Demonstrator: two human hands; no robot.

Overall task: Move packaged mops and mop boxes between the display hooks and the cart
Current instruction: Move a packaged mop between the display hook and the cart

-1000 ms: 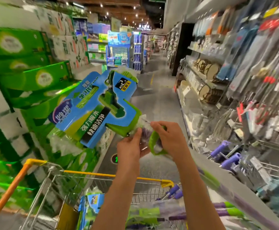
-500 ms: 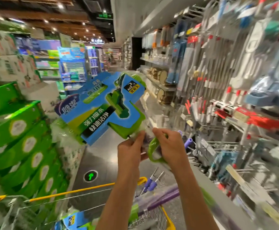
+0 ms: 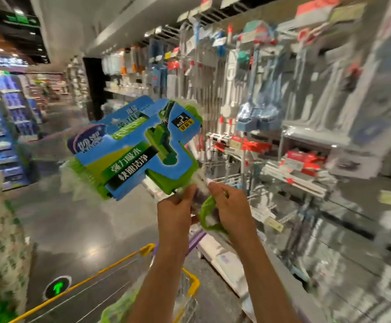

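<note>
A packaged mop point(image 3: 134, 148) with a blue and green card label and a green head is held up at chest height, tilted to the left. My left hand point(image 3: 175, 213) pinches its clear plastic wrap just below the head. My right hand point(image 3: 230, 206) grips the wrap by the green lever loop point(image 3: 207, 216). The display hooks point(image 3: 227, 141) with hanging mops fill the wall to the right, beyond the package. The cart point(image 3: 189, 278) with its yellow rim sits below my arms, with more wrapped mops in it, partly hidden.
Stacks of green and white paper goods point(image 3: 1, 241) line the left side of the aisle. A low grey shelf edge point(image 3: 280, 271) runs along the right. The dark floor bears a green arrow marker point(image 3: 57, 287). Store shelving point(image 3: 1, 127) stands further back.
My view has swung to the right, toward the display wall. The mop package has stayed in both hands and now sits closer to the hooks. The cart has slid lower in the view.
</note>
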